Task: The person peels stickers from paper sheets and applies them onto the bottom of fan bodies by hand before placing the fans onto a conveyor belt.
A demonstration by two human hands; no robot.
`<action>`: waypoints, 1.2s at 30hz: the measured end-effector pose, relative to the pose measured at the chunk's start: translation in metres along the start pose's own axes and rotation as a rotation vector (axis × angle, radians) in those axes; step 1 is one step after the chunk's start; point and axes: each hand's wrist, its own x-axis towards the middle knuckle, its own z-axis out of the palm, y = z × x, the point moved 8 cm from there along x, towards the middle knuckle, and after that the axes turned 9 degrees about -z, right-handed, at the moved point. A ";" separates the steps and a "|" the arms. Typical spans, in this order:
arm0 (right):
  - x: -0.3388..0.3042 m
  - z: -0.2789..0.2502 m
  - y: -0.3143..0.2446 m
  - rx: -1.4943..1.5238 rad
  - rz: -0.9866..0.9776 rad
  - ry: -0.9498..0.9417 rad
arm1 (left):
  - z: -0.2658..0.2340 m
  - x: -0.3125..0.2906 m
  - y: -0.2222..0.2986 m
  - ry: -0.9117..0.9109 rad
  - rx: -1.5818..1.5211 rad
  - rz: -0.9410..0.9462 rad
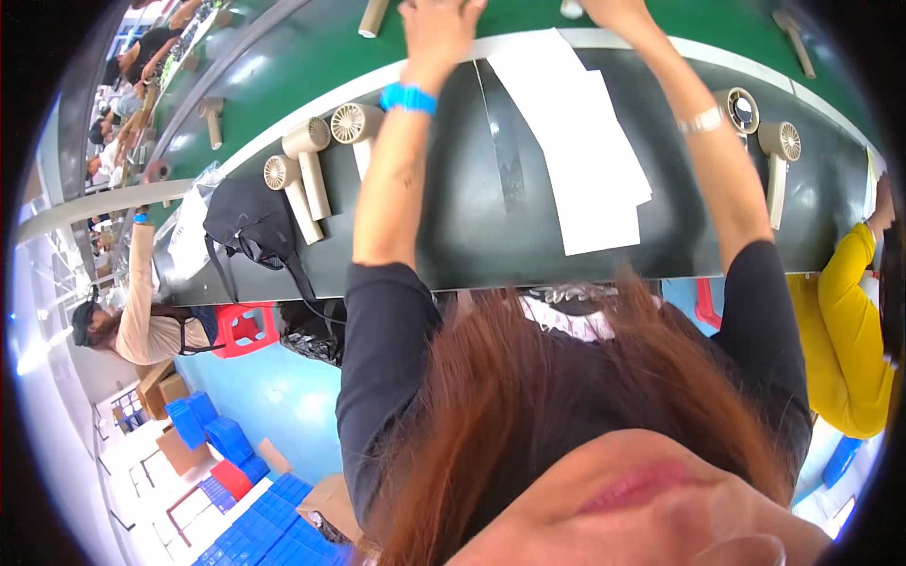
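Both of my arms reach over the dark tabletop to the green belt at the top edge. My left hand point(438, 30), with a blue band at the wrist, has its fingers apart over the belt, their tips cut off by the picture edge. A beige handle point(373, 17) lies to its left. The thumb side of my right hand point(618, 13) is close to the pale end of a handle-like piece point(572, 8); its fingers are mostly out of the picture, so a grip cannot be made out. Between my forearms lie white paper sheets point(590, 156).
Beige handheld fans point(308, 141) lie left of my left arm, beside a black backpack point(247, 222). More fans point(780, 141) are right of my right arm. The green belt point(283, 61) carries others behind a pale rail. A person in yellow point(854, 330) sits close on the right.
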 end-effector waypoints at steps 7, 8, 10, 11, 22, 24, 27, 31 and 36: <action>-0.001 -0.022 0.004 -0.378 -0.016 0.099 | 0.040 0.008 -0.059 -0.085 -0.062 -0.242; -0.013 -0.015 -0.008 -0.282 -0.146 0.066 | 0.028 0.009 -0.057 -0.029 -0.086 -0.181; -0.061 0.007 -0.019 -0.117 -0.215 -0.146 | 0.008 0.004 -0.063 0.064 -0.070 -0.209; -0.098 0.017 -0.022 -0.063 -0.147 -0.322 | -0.005 0.005 -0.058 0.127 -0.082 -0.251; -0.197 -0.010 -0.095 0.202 0.047 -0.233 | -0.115 -0.038 0.095 0.157 -0.335 -0.162; -0.189 -0.006 -0.103 0.158 0.021 -0.370 | -0.115 -0.047 0.116 0.114 -0.285 -0.080; -0.189 -0.007 -0.099 0.186 0.038 -0.376 | -0.090 -0.057 0.100 0.251 -0.897 -0.273; -0.191 -0.007 -0.099 0.290 0.197 -0.317 | -0.081 -0.060 0.094 0.119 -1.094 -0.341; -0.193 -0.003 -0.098 0.167 0.186 -0.308 | -0.081 -0.060 0.102 -0.037 -0.979 -0.372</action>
